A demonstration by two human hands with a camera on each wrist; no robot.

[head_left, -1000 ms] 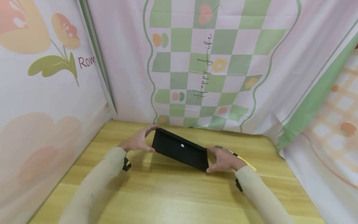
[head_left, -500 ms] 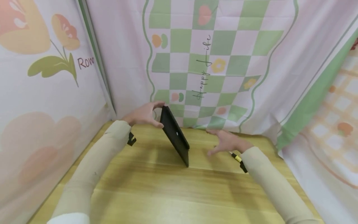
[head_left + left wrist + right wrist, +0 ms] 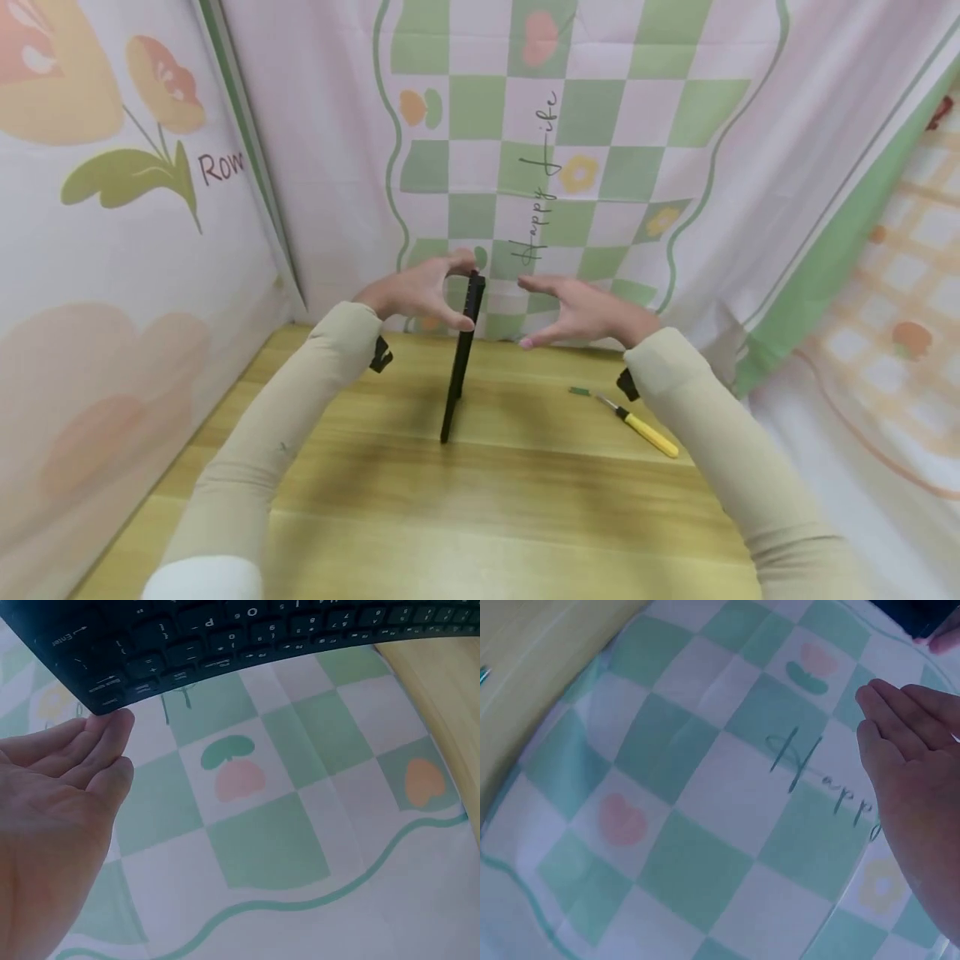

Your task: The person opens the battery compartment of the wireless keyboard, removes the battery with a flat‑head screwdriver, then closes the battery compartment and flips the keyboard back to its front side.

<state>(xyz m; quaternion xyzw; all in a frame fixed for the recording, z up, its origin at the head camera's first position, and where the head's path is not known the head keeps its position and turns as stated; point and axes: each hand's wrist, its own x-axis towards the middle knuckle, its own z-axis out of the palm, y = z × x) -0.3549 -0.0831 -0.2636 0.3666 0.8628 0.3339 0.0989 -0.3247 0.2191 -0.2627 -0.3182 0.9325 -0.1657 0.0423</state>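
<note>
A black keyboard [image 3: 461, 358] stands almost upright on end, its narrow edge toward the head camera. My left hand [image 3: 420, 290] grips its upper end between thumb and fingers. In the left wrist view the keys of the keyboard [image 3: 225, 637] show, with the fingertips of my left hand [image 3: 60, 787] at one corner. Whether the lower end touches the table cannot be told. To the right of the keyboard my right hand [image 3: 581, 310] hangs in the air, thumb and fingers spread apart, holding nothing. The right wrist view catches a dark keyboard corner [image 3: 915, 615] beyond the right hand [image 3: 922, 772].
A screwdriver with a yellow handle [image 3: 651, 435] lies on the wooden table [image 3: 487, 517] at the right. Close to its tip is a small green piece [image 3: 579, 390]. Printed curtains [image 3: 585, 125] enclose the table at the back and sides.
The right hand has let go of the keyboard and risen. The left hand has lifted its end up and to the right, turning the keyboard from a slant held by both hands to nearly upright.
</note>
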